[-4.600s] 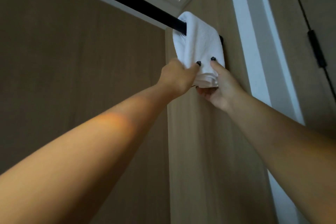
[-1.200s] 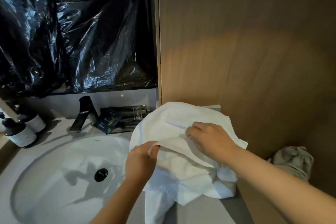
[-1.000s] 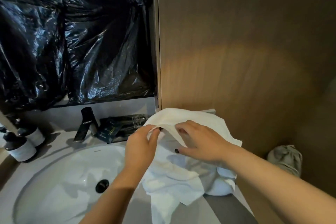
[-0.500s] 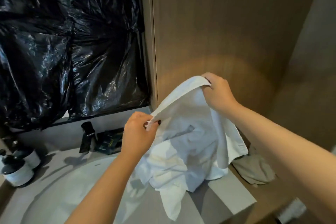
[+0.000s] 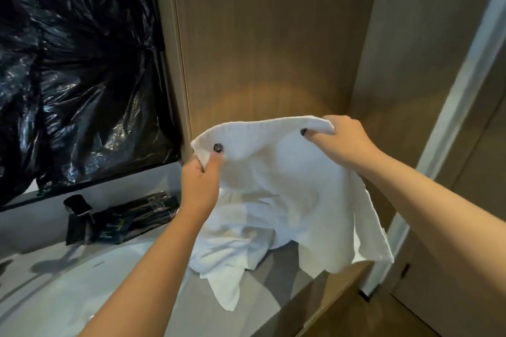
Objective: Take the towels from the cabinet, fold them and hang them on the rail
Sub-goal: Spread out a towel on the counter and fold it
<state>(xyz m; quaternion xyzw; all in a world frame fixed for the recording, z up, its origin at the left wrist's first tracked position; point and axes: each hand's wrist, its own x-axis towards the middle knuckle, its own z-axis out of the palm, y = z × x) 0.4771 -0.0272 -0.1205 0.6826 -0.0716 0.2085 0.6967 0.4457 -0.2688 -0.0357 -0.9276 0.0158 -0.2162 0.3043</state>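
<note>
In the head view, the left hand [image 5: 201,186] is at the centre of the frame and pinches one upper corner of a white towel [image 5: 287,186] between thumb and curled fingers. The right hand [image 5: 342,142] is in the right centre, a little higher, and its fingers are curled round the other upper corner. The towel hangs spread between the two hands, with its top edge nearly level and its right side falling free past the counter edge. Under it, more white cloth [image 5: 230,254] lies in a loose heap on the grey counter [image 5: 273,290], and one tongue of it reaches toward the front edge.

Compared with half a second ago, the hands are now wider apart and the top edge is pulled more straight; before, the right hand was clearly above the left and the cloth was bunched between them. The camera now looks more to the right, so the sink basin is mostly out of the frame.

A wooden panel [image 5: 260,49] stands close behind the towel. Black plastic sheeting [image 5: 76,63] fills the upper left. A dark tap [image 5: 78,216] and dark packets [image 5: 137,213] sit at the lower left, near the left forearm. In the lower right the counter ends, and beyond it the floor and a pale door frame [image 5: 451,117] give open room.
</note>
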